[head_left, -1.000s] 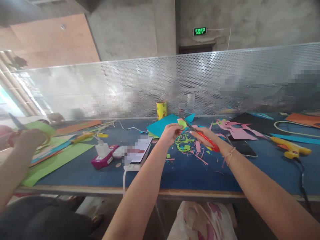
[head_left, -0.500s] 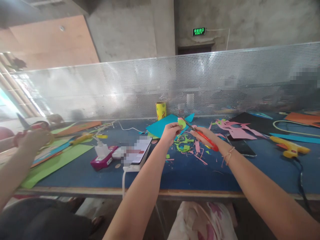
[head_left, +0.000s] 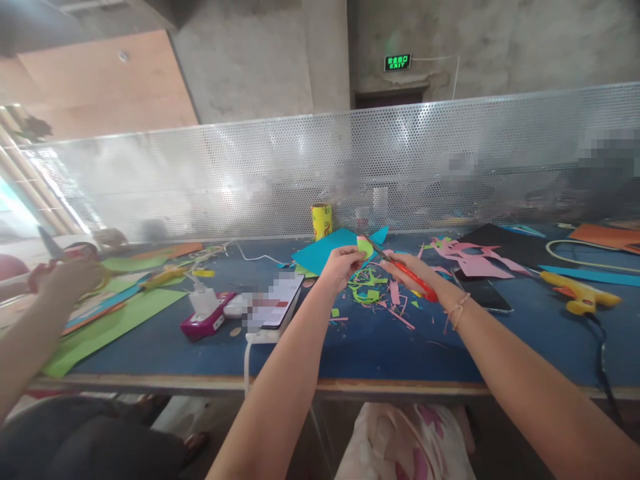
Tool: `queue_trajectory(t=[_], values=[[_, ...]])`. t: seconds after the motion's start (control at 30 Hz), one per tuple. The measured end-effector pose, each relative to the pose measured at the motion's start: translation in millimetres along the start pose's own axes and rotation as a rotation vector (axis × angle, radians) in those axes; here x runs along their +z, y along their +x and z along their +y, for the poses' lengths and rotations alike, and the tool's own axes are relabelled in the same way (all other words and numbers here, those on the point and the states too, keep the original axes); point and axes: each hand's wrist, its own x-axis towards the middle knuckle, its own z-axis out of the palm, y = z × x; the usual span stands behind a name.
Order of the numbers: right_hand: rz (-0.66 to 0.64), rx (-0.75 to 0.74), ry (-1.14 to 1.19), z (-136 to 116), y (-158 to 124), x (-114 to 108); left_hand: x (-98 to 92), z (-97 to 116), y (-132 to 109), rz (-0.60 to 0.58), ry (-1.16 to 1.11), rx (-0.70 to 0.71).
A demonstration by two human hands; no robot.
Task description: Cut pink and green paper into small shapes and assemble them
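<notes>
My left hand (head_left: 345, 263) pinches a small yellow-green piece of paper (head_left: 365, 249) with a bit of pink at its top edge. In my right hand (head_left: 407, 270) is a pair of red-handled scissors (head_left: 417, 281), its blades pointing up and left against the paper's right side. Both hands are held above the blue table. Below them lie curly green paper scraps (head_left: 369, 288) and pink strips (head_left: 395, 293). Behind my left hand rests a blue sheet of paper (head_left: 315, 252).
A yellow roll (head_left: 323, 222) stands by the perforated metal screen (head_left: 280, 173). To the left are a phone (head_left: 283, 300), a purple power strip (head_left: 210, 319) and a co-worker's hands (head_left: 75, 277). Rightward lie pink paper offcuts (head_left: 475, 259), a dark phone (head_left: 487, 297) and a yellow glue gun (head_left: 580, 290).
The small green paper has turned slightly between my left fingers. The scissors and both my hands stay almost in the same place.
</notes>
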Motion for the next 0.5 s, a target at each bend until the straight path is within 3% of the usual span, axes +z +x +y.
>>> queue_trajectory(t=[0.5], values=[[-0.022,0.013,0.031,4.9,-1.3,0.5,-1.5,-1.3,1.5,0.068,0.067,0.01]])
